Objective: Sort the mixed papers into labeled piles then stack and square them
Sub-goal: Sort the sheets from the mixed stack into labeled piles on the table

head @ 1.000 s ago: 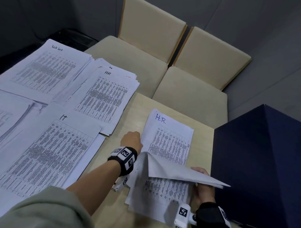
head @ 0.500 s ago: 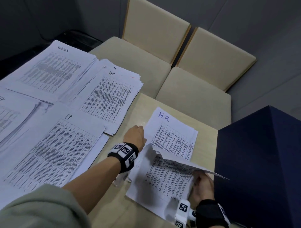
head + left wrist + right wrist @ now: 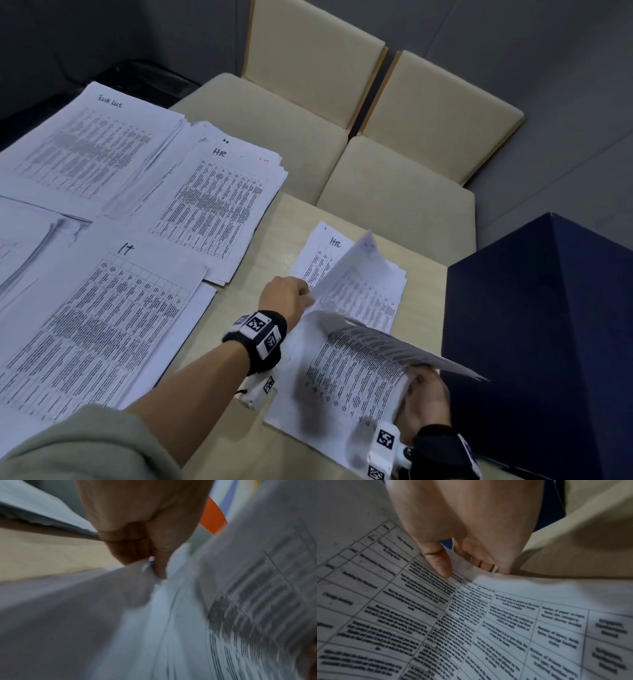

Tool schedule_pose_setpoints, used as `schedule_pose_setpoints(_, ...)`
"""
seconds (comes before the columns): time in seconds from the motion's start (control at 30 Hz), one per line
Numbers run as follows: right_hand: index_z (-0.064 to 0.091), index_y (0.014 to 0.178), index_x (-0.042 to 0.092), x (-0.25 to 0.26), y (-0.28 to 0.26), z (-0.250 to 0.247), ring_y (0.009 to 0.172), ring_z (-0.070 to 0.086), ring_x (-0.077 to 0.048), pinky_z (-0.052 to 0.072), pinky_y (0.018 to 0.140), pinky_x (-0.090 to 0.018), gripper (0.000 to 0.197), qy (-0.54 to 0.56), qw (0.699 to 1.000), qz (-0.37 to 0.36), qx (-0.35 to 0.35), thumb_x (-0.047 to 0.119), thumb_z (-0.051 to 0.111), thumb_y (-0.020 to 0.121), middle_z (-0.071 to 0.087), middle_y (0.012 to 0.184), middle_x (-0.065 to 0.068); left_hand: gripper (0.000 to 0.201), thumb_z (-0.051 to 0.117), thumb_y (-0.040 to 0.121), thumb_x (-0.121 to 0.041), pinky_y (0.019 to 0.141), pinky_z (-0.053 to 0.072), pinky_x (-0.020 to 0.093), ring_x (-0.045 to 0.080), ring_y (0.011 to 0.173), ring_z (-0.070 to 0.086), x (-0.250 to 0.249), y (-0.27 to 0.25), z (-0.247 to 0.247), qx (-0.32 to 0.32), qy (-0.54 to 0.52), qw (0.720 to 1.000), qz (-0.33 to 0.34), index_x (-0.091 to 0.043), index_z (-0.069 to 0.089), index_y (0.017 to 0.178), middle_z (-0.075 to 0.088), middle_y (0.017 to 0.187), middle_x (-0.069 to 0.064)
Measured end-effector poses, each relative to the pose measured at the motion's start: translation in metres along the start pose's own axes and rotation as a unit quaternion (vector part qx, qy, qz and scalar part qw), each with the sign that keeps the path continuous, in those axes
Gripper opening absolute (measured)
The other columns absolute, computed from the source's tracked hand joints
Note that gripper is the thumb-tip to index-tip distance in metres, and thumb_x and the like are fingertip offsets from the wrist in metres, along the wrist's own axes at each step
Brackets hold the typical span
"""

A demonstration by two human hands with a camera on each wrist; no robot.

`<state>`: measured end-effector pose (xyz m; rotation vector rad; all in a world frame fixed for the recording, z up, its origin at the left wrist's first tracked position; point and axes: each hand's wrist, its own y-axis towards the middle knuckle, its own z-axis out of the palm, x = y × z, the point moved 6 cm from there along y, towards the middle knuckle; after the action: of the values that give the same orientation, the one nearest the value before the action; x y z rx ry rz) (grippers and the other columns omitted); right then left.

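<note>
A stack of printed sheets [image 3: 342, 383] lies on the wooden table [image 3: 274, 233] in front of me. My left hand [image 3: 303, 297] pinches the left edge of one sheet [image 3: 352, 270], which stands tilted up above a page labelled HR [image 3: 330, 246]. In the left wrist view, blurred, my left hand [image 3: 154, 568] pinches that paper edge. My right hand [image 3: 412, 378] holds the near right edge of a lifted, curled sheet [image 3: 387, 346]. In the right wrist view the thumb [image 3: 440, 563] lies on the print and the fingers are beneath.
Sorted piles cover the left of the table: Task List [image 3: 85, 147], HR [image 3: 219, 198], IT [image 3: 102, 325], and one more at the left edge [image 3: 24, 240]. A dark blue box [image 3: 548, 342] stands right of the stack. Two beige chairs [image 3: 394, 192] sit beyond the table.
My left hand, which rested at the stack's left edge, now pinches a sheet and has raised its far end. My right hand still holds the near right edge lifted.
</note>
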<state>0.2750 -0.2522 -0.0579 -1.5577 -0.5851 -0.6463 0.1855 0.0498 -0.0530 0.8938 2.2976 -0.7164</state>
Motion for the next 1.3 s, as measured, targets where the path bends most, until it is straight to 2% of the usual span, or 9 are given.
schedule_pose_setpoints(0.13, 0.050, 0.071, 0.016, 0.002, -0.008, 0.014, 0.068, 0.054, -0.027, 0.044, 0.067, -0.035, 0.006, 0.012, 0.998, 0.023, 0.065, 0.013, 0.054, 0.069, 0.055, 0.070, -0.009, 0.057, 0.090, 0.066, -0.021, 0.043, 0.019, 0.019, 0.006, 0.041, 0.025, -0.005, -0.011, -0.010, 0.038, -0.214, 0.975, 0.040, -0.021, 0.036, 0.048, 0.030, 0.045, -0.011)
schedule_pose_setpoints(0.2, 0.051, 0.073, 0.016, 0.004, -0.006, 0.018, 0.067, 0.054, -0.026, 0.043, 0.065, -0.035, 0.009, 0.018, 0.996, 0.019, 0.081, 0.008, 0.050, 0.078, 0.055, 0.070, -0.007, 0.059, 0.091, 0.064, -0.021, 0.044, 0.017, 0.020, 0.005, 0.043, 0.021, 0.000, -0.010, -0.011, 0.049, -0.270, 0.962, 0.011, -0.019, 0.033, 0.051, 0.027, 0.048, -0.010)
schedule_pose_setpoints(0.33, 0.049, 0.074, 0.012, 0.017, -0.012, 0.027, 0.067, 0.055, -0.019, 0.043, 0.059, -0.030, 0.021, -0.001, 0.996, -0.033, 0.080, 0.001, 0.045, 0.091, 0.059, 0.071, -0.004, 0.045, 0.086, 0.072, -0.034, 0.046, 0.025, 0.023, 0.013, 0.049, 0.033, 0.009, -0.008, -0.010, 0.091, -0.271, 0.958, -0.008, -0.004, 0.054, 0.060, 0.042, 0.057, 0.003)
schedule_pose_setpoints(0.53, 0.054, 0.077, 0.008, 0.010, -0.005, 0.028, 0.079, 0.057, -0.022, 0.045, 0.070, -0.031, 0.017, -0.019, 0.995, -0.035, 0.092, 0.001, 0.049, 0.092, 0.059, 0.083, -0.008, 0.056, 0.048, 0.097, -0.052, 0.053, 0.022, 0.031, 0.019, 0.049, 0.031, 0.029, -0.003, -0.016, 0.005, -0.109, 0.991, -0.076, -0.019, 0.027, 0.057, 0.030, 0.054, -0.002)
schedule_pose_setpoints(0.6, 0.055, 0.081, 0.007, 0.007, -0.001, 0.025, 0.079, 0.056, -0.023, 0.044, 0.070, -0.032, 0.015, -0.010, 0.995, -0.032, 0.092, 0.001, 0.049, 0.092, 0.058, 0.083, -0.009, 0.040, 0.049, 0.098, -0.045, 0.059, 0.036, 0.032, 0.025, 0.069, 0.055, 0.036, -0.004, -0.020, -0.046, 0.017, 0.995, -0.086, -0.016, 0.047, 0.070, 0.051, 0.071, 0.003)
schedule_pose_setpoints(0.7, 0.053, 0.080, 0.007, 0.005, -0.003, 0.023, 0.081, 0.056, -0.025, 0.045, 0.071, -0.034, 0.015, -0.002, 0.995, -0.025, 0.098, 0.000, 0.048, 0.092, 0.057, 0.084, -0.011, 0.028, 0.065, 0.088, -0.027, 0.075, 0.045, 0.037, 0.029, 0.091, 0.055, 0.033, -0.007, -0.029, -0.158, 0.115, 0.980, -0.042, -0.006, 0.054, 0.101, 0.056, 0.100, 0.011)
schedule_pose_setpoints(0.87, 0.048, 0.076, 0.007, 0.001, -0.007, 0.020, 0.077, 0.053, -0.025, 0.043, 0.069, -0.033, 0.020, 0.027, 0.995, -0.010, 0.095, -0.003, 0.041, 0.092, 0.054, 0.081, -0.011, 0.043, 0.065, 0.091, -0.029, 0.090, 0.048, 0.035, 0.028, 0.108, 0.057, 0.028, 0.004, 0.002, 0.016, 0.000, 0.996, -0.090, -0.006, 0.047, 0.123, 0.057, 0.119, 0.012)
schedule_pose_setpoints(1.03, 0.048, 0.074, 0.008, -0.002, 0.001, 0.015, 0.077, 0.052, -0.026, 0.043, 0.071, -0.032, 0.019, 0.029, 0.996, -0.011, 0.087, -0.003, 0.044, 0.089, 0.053, 0.079, -0.011, 0.027, 0.070, 0.086, -0.031, 0.089, 0.051, 0.034, 0.024, 0.102, 0.060, 0.023, 0.007, 0.001, 0.055, 0.008, 0.992, -0.114, -0.014, 0.063, 0.105, 0.061, 0.115, 0.009)
schedule_pose_setpoints(1.3, 0.046, 0.070, 0.009, -0.004, 0.005, 0.016, 0.074, 0.051, -0.023, 0.041, 0.070, -0.030, 0.023, 0.026, 0.996, -0.015, 0.082, -0.007, 0.042, 0.086, 0.051, 0.074, -0.007, 0.011, 0.065, 0.089, -0.009, 0.046, 0.040, 0.017, 0.012, 0.053, 0.054, 0.011, -0.003, 0.005, 0.094, -0.140, 0.983, -0.077, -0.007, 0.067, 0.100, 0.069, 0.090, 0.011)
